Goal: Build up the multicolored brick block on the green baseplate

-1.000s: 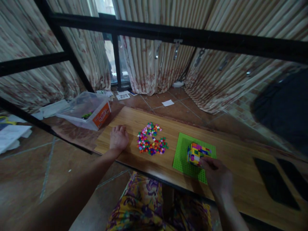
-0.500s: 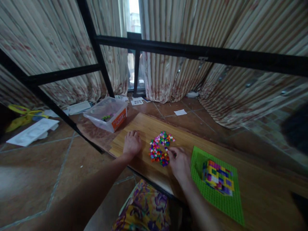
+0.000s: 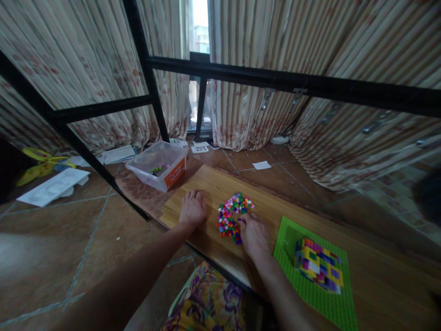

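Observation:
A loose heap of small coloured toy bricks (image 3: 227,220) lies on the wooden tabletop. My right hand (image 3: 254,233) is at its right side, thumb and finger pinched together at a small dark brick (image 3: 240,220). To the left of the heap my left hand (image 3: 193,208) rests on the wood, fingers lying loosely and nothing visible in them. A green studded baseplate (image 3: 285,234) lies to the right of my right forearm. On it stands a blocky multicoloured brick build (image 3: 319,264), with neither hand touching it.
The long wooden table (image 3: 206,177) has a black metal frame (image 3: 223,69) beyond it. A clear plastic bin (image 3: 156,168) with an orange label sits beyond its left end. White foam packaging (image 3: 53,186) and a paper sheet (image 3: 261,165) lie on the tiled floor.
My right hand has left the brick build and moved left to the loose bricks, where it now pinches at the heap. My left hand stays on the table. The view has swung left.

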Available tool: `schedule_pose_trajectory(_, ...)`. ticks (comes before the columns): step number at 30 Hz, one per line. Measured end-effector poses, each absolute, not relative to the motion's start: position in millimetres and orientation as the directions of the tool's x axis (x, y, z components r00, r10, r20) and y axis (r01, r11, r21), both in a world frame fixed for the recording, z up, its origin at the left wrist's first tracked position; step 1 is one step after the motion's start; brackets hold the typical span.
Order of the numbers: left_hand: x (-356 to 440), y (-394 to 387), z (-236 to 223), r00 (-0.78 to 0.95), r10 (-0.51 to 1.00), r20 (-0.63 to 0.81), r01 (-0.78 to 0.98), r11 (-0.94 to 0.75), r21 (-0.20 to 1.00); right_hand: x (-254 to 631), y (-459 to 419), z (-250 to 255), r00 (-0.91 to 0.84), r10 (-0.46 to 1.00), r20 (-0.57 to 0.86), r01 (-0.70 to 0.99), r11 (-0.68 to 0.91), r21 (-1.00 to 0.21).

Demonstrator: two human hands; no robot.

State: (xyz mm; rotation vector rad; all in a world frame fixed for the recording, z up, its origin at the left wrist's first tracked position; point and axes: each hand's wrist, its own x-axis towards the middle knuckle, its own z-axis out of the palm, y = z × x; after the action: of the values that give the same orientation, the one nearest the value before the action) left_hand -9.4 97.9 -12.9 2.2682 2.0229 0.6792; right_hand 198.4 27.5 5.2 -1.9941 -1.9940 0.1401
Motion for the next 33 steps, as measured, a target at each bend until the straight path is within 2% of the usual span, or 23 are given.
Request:
schedule_pose_trajectory(4,-9,98,-12,0.068,0.949,0.309,0.944,-0.162,0.289,195,23,9,0.005,0.991,0.135,0.94,0.041,-0.338)
schedule_pose_trajectory(6,-10,98,-12,0.065,0.949,0.31,0.943,-0.16,0.292,195,22,12,0.024,0.99,0.136,0.906,0.036,-0.423)
schedule_pose_trajectory(8,-10,98,-13,0.065,0.947,0.316,0.943,-0.162,0.292,197,20,15,0.058,0.987,0.149,0.825,0.036,-0.564)
schedule_pose_trajectory(10,-11,99,-14,0.068,0.943,0.325,0.944,-0.166,0.285,201,16,16,0.131,0.981,0.145,0.662,0.022,-0.749)
schedule_pose_trajectory(13,-11,101,-15,0.072,0.941,0.331,0.946,-0.169,0.276,209,4,14,0.293,0.956,-0.016,0.235,-0.088,-0.968)
schedule_pose_trajectory(16,-11,102,-15,0.072,0.938,0.339,0.946,-0.172,0.275,215,-8,12,0.337,0.92,-0.2,-0.168,-0.15,-0.974)
schedule_pose_trajectory(19,-11,103,-15,0.076,0.935,0.347,0.946,-0.178,0.272,218,-14,12,0.318,0.918,-0.236,-0.312,-0.133,-0.941)
schedule_pose_trajectory(21,-11,103,-15,0.078,0.935,0.346,0.946,-0.178,0.27,220,-15,11,0.32,0.921,-0.224,-0.302,-0.125,-0.945)
schedule_pose_trajectory(23,-11,103,-15,0.078,0.936,0.343,0.947,-0.177,0.267,222,-15,8,0.33,0.925,-0.191,-0.21,-0.125,-0.97)
schedule_pose_trajectory(25,-11,103,-15,0.076,0.937,0.341,0.948,-0.174,0.266,224,-14,6,0.327,0.936,-0.131,-0.016,-0.133,-0.991)
schedule_pose_trajectory(27,-11,102,-15,0.078,0.938,0.337,0.948,-0.174,0.265,225,-12,6,0.291,0.956,-0.036,0.255,-0.114,-0.96)
schedule_pose_trajectory(30,-11,102,-15,0.079,0.939,0.336,0.949,-0.174,0.262,220,-6,11,0.189,0.978,0.084,0.626,-0.054,-0.778)
schedule_pose_trajectory(33,-11,101,-15,0.08,0.936,0.341,0.946,-0.179,0.268,210,4,22,0.153,0.984,0.089,0.82,-0.076,-0.568)
